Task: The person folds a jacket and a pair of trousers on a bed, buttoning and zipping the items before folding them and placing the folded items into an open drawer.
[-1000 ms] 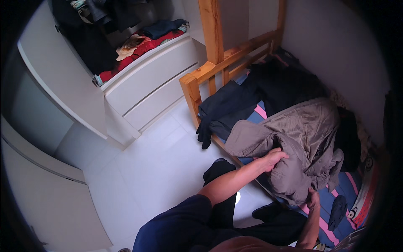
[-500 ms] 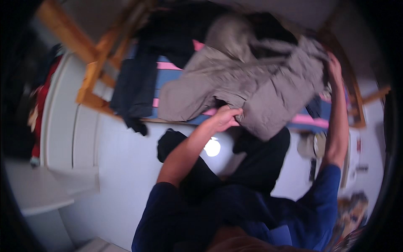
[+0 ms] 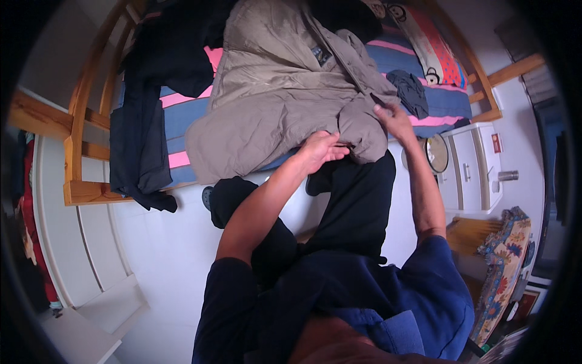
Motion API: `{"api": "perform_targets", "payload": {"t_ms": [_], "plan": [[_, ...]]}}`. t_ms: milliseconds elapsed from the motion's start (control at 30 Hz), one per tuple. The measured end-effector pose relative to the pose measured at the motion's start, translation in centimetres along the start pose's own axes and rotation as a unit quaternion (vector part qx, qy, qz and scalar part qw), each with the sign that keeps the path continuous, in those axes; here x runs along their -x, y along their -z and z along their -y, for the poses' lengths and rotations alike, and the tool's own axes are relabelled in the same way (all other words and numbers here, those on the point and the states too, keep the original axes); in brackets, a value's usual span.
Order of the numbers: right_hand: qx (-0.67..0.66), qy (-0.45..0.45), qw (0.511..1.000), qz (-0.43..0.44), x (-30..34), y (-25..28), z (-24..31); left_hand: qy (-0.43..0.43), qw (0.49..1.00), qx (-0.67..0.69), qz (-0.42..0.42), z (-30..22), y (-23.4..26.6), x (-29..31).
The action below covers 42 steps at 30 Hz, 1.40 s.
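A taupe padded jacket (image 3: 248,127) lies spread over the bed's front edge, its paler lining (image 3: 273,60) facing up. My left hand (image 3: 321,150) is at its lower edge, fingers bent round a fold of cloth beside the bunched right part. To the right, my right hand (image 3: 397,123) grips the jacket's right edge between thumb and fingers. That bunched part hangs between my hands, above my right knee. Black clothing (image 3: 176,54) and dark trousers (image 3: 136,145) drape over the bed to the left of the jacket.
The bed (image 3: 182,115) has a blue and pink striped sheet and a wooden frame (image 3: 73,158). A patterned pillow (image 3: 424,42) and a dark crumpled cloth (image 3: 407,91) lie at right. A white drawer unit (image 3: 470,170) and a bin (image 3: 435,153) stand beside the bed.
My right hand has come down and inward from the jacket's far right end. The jacket's right part is now bunched between my hands, with more lining showing. My view has shifted rightward.
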State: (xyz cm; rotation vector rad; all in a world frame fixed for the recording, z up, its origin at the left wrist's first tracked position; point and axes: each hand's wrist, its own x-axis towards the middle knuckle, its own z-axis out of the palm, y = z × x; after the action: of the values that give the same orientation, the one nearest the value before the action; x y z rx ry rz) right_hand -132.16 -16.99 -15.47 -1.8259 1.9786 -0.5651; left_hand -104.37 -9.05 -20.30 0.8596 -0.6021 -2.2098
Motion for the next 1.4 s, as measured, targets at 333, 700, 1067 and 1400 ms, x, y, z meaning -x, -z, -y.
{"api": "perform_targets", "payload": {"t_ms": [333,700,1067,1400], "plan": [[-0.394,-0.243,0.848,0.259,-1.1,-6.4,-7.2,-0.068,0.935,-0.326,-0.12,-5.8,2.4,2.8],[-0.675,-0.285,0.667,0.139,-3.7,-0.8,-6.9,-0.266,0.797,-0.272,-0.469,-11.8,17.5,5.7],[-0.697,-0.283,0.658,-0.003,2.1,12.1,-11.2,-0.18,0.707,-0.491,-0.477,-17.9,19.4,-0.8],[-0.68,-0.329,0.655,-0.026,4.2,12.2,-12.5,-0.158,0.887,-0.152,-0.406,-18.9,18.4,-8.3]]}}
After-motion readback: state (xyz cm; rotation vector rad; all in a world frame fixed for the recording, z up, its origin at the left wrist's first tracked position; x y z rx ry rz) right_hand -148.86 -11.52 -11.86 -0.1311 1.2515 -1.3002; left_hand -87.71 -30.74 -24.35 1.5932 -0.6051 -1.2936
